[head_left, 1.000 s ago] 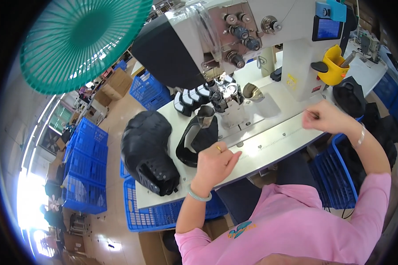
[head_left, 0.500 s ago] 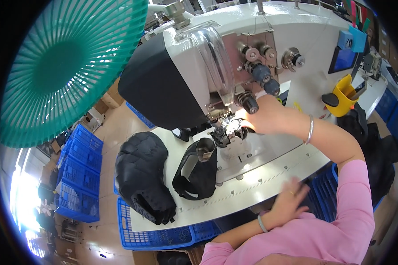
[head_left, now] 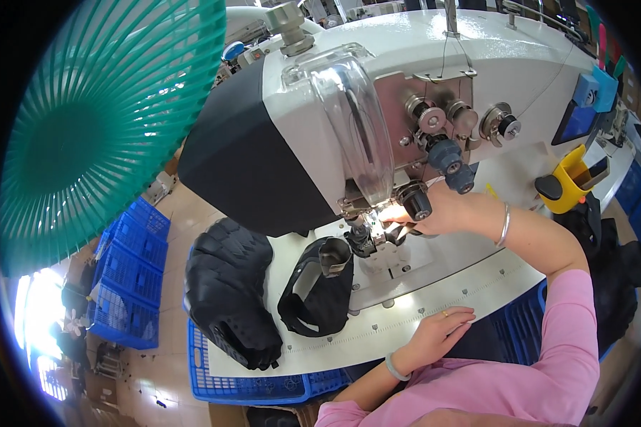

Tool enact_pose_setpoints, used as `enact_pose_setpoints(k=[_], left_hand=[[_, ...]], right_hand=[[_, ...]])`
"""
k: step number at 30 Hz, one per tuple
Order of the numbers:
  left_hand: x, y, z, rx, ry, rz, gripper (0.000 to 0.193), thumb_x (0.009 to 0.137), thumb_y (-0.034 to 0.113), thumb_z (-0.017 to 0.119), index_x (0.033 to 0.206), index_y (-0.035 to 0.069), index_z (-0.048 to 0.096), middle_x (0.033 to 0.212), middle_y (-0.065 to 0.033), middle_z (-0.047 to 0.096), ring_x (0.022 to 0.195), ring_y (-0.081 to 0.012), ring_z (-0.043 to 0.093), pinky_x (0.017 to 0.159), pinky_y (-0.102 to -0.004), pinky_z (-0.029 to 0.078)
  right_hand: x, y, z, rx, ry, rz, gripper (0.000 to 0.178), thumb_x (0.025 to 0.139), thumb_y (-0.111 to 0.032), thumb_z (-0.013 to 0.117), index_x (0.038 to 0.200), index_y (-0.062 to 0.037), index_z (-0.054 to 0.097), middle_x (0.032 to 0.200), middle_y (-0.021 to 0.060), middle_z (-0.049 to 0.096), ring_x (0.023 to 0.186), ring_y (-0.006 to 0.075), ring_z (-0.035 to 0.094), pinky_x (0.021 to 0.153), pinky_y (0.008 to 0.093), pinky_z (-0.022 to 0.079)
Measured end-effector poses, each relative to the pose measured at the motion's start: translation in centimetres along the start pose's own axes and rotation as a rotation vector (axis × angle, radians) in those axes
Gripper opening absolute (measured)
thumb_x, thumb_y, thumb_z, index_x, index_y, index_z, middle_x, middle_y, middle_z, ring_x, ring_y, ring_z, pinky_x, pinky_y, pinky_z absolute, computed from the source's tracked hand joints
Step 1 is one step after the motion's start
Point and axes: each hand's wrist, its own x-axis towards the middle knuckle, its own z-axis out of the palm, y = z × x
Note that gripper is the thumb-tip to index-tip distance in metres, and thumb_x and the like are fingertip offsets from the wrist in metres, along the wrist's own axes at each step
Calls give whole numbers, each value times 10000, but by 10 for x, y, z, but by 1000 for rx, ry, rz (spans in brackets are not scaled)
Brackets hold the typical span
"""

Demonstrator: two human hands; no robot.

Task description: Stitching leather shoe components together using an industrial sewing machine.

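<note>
My right hand (head_left: 441, 210), with a silver bangle at its wrist, reaches to the needle area (head_left: 381, 228) of a large white and black sewing machine (head_left: 292, 135). Its fingers are bent together under the machine's lamp; a knob partly hides them, and anything pinched there is too small to make out. My left hand (head_left: 438, 334), with a ring and a grey bracelet, rests at the table's front edge, fingers stretched out and holding nothing. Left of the needle lies a black looped fabric piece (head_left: 292, 306), a metal guide (head_left: 333, 257) over its upper end. Beside it sits a bulky quilted black piece (head_left: 228, 285).
A green fan guard (head_left: 71, 142) fills the upper left. Blue crates (head_left: 128, 285) are stacked on the floor at left; a blue basket (head_left: 249, 388) sits below the table (head_left: 399, 320). A yellow holder (head_left: 566, 188) with tools stands at right, near dark fabric (head_left: 616, 270).
My left hand has come down from a blurred, raised pose to the table's front edge. My right hand stays by the needle. The whole view has shifted slightly.
</note>
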Motion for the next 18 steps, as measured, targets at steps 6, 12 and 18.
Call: enact_pose_setpoints(k=[6,12,18], left_hand=[[3,-4,3,-54,-8,-39,162,888,42,606,1038,7,658,1079,-129,663,962,-278,654,830,-326,525],[1,-5,1,-66,2,-40,148,893,51,606,1023,8,663,1049,-129,673,946,-273,658,821,-320,527],[1,-2,-2,-54,15,-59,129,895,44,589,1004,3,643,1007,-143,669,893,-307,654,775,-340,527]], right_hand=[[0,6,8,48,-269,215,308,880,-328,558,1138,-160,559,812,112,647,686,330,633,607,459,481],[-2,2,3,234,1,140,81,791,-165,613,797,-85,626,729,103,618,730,315,629,661,416,492],[1,4,10,70,272,-8,113,798,-193,620,792,-80,617,729,95,622,725,320,631,622,404,512]])
